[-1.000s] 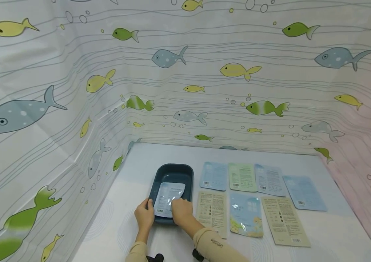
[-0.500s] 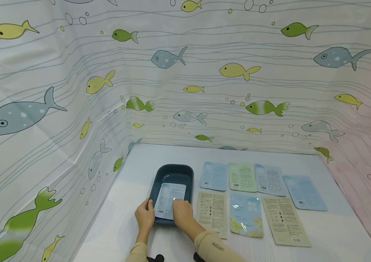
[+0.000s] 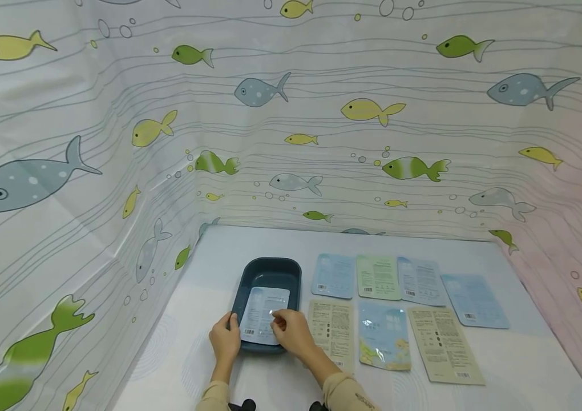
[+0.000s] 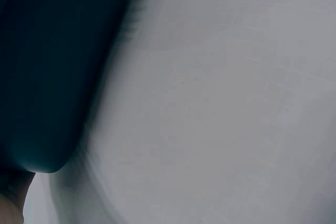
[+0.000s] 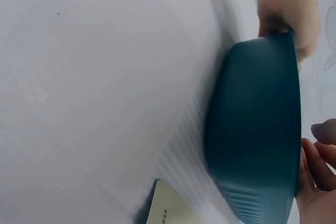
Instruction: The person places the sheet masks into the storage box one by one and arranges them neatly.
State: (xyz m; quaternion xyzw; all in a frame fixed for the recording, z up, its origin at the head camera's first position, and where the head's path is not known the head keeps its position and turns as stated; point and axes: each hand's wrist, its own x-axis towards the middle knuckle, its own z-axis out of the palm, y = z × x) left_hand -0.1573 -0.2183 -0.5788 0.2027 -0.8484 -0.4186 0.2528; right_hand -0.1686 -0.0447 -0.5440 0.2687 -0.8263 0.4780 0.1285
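One pale-blue packet lies flat in the near part of the dark blue bin, small print and barcode up. On my head feed the left hand grips the bin's left rim, fingers curled over it. Right hand sits at the packet's right edge, fingers loosely bent; my right wrist feed shows the thumb apart from them, holding nothing I can see. Can't tell if a fingertip touches the packet.

Seven others on the worktop, right of the bin, two rows. Far row, from left, I log: blue packet, green packet, second blue packet, third blue packet, angled. Near row: beige packet, partly behind the right arm; flowery packet; other beige packet, angled. Fish-print sheet behind. Left wrist feed: mostly blurry bin wall.
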